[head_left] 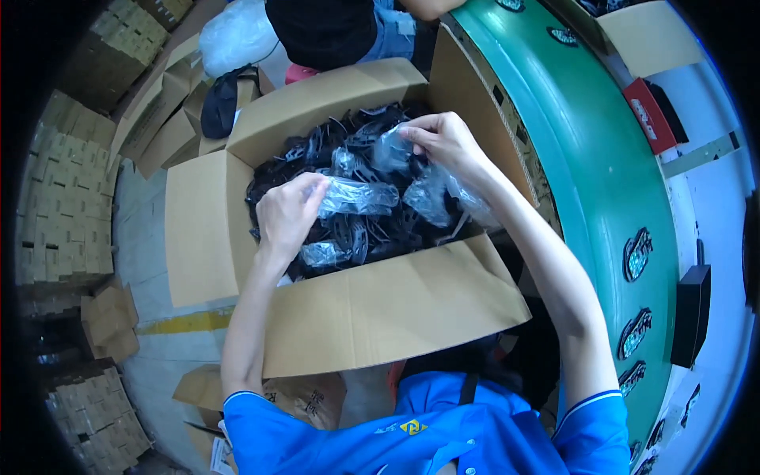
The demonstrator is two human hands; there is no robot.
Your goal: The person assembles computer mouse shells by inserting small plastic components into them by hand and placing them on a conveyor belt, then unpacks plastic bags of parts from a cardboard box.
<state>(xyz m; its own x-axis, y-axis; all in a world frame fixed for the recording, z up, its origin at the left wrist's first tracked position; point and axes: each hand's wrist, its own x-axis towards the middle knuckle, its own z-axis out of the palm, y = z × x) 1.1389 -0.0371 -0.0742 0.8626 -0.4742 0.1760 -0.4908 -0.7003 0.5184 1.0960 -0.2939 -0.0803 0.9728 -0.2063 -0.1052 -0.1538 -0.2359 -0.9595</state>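
An open cardboard carton (380,317) stands in front of me, filled with black plastic parts (360,237) whose exact kind I cannot make out. Over its left half, my left hand (289,210) pinches one end of a clear plastic bag (360,196), which stretches to the right. My right hand (447,142), farther off and to the right, grips a crumpled clear plastic wrapper (392,150) between thumb and fingers. More clear plastic (429,199) lies below my right wrist, and another small wrapped piece (323,253) rests near the carton's front side.
To the right runs a green conveyor belt (590,182) carrying several dark shoe-like pieces (636,332). Beyond it are a red box (651,119) and a black box (691,315). Stacked cartons (67,190) line the left. A person in black (321,32) is beyond the carton.
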